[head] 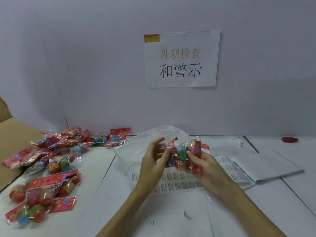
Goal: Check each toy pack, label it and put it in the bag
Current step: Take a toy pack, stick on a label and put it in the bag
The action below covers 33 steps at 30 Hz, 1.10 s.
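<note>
One toy pack point(185, 157) is gripped by the right hand point(204, 165) at the mouth of the clear bag point(135, 151), held up by the left hand point(153, 161), while many packs point(42, 177) left of the bag are judged unprocessed.

The right hand point(203, 165) is gripping a toy pack point(185, 157) by its red header while the left hand point(153, 161) is holding open the clear bag point(136, 151) just beside it, label sheets point(179, 181) lying beneath both hands and more packs point(46, 170) lying heaped well left of them.
</note>
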{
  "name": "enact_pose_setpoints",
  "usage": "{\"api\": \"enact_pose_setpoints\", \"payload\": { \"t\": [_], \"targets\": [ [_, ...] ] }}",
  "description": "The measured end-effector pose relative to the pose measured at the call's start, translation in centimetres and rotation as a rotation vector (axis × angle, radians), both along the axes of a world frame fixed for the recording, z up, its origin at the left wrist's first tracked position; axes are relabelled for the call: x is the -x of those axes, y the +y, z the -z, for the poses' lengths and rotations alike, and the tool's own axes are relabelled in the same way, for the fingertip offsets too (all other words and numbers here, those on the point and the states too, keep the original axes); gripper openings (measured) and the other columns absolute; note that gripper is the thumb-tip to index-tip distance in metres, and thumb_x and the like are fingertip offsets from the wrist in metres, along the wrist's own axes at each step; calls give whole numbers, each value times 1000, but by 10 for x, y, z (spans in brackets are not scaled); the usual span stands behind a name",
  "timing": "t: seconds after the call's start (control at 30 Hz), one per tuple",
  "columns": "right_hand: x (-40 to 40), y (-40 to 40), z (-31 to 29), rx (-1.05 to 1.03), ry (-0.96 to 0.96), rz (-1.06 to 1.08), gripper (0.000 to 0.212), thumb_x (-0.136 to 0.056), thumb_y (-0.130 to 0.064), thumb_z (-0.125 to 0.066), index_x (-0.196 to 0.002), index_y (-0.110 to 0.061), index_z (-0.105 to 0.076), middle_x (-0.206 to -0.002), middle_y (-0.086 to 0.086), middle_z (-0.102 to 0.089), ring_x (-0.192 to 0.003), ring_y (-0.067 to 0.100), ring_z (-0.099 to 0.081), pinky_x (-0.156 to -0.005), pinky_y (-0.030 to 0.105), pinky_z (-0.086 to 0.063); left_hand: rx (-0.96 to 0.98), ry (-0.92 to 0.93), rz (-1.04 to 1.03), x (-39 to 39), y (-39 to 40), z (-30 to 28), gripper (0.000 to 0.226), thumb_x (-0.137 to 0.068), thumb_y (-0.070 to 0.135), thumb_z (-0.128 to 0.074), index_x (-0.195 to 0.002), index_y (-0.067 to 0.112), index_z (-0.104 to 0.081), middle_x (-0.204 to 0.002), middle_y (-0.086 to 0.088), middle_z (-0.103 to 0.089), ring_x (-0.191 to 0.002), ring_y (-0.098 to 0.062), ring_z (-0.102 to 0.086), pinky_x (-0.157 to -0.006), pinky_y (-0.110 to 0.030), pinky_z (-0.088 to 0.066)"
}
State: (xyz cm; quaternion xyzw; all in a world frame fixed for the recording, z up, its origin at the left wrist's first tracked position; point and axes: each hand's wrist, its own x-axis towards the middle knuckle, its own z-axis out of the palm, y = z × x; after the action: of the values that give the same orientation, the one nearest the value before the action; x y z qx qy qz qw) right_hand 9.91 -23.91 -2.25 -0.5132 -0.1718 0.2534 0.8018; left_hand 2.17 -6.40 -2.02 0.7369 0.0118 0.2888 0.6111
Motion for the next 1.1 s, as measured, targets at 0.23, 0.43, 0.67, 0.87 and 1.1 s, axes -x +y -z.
{"api": "enact_pose_setpoints", "payload": {
  "t": [0.23, 0.43, 0.67, 0.87, 1.1],
  "targets": [
    [3, 0, -4, 256, -243, 298, 33, -87, -52, -67, -101, -28, -84, -96, 7, -81, -93, 21, -78, -69, 26, -61, 287, 149, 131, 1, 5, -4, 16, -91, 26, -77, -103, 15, -76, -100, -3, -79, -94, -23, -77, -74, -23, -60],
    [6, 3, -5, 167, -180, 238, 38, -88, -50, -70, -105, -19, -82, -102, 12, -80, -92, 27, -78, -74, 37, -61, 386, 150, 148, -1, 7, -7, 26, -88, 37, -72, -102, 16, -78, -105, -11, -79, -94, -34, -76, -75, -29, -61],
    [6, -2, -3, 318, -403, 208, 18, -88, -32, -76, -105, -34, -82, -102, -11, -79, -98, 10, -76, -71, 24, -62, 242, 144, 41, 1, 4, -4, 24, -99, 37, -63, -118, 31, -76, -106, 6, -79, -97, -20, -77, -76, -34, -65],
    [-1, -3, 0, 261, -314, 307, 25, -96, -6, -69, -93, -26, -84, -99, -1, -80, -96, 19, -77, -69, 27, -63, 292, 195, 117, 1, 7, -10, 41, -86, 47, -74, -123, 31, -71, -111, 3, -78, -98, -19, -77, -77, -30, -63],
    [6, -3, -9, 228, -481, 246, 29, -90, -45, -70, -117, -37, -77, -112, -6, -78, -108, 12, -73, -92, 25, -60, 184, 110, 154, 6, 8, -11, 34, -81, 42, -80, -112, 28, -79, -104, 0, -80, -99, -21, -77, -82, -31, -63]
  ]
}}
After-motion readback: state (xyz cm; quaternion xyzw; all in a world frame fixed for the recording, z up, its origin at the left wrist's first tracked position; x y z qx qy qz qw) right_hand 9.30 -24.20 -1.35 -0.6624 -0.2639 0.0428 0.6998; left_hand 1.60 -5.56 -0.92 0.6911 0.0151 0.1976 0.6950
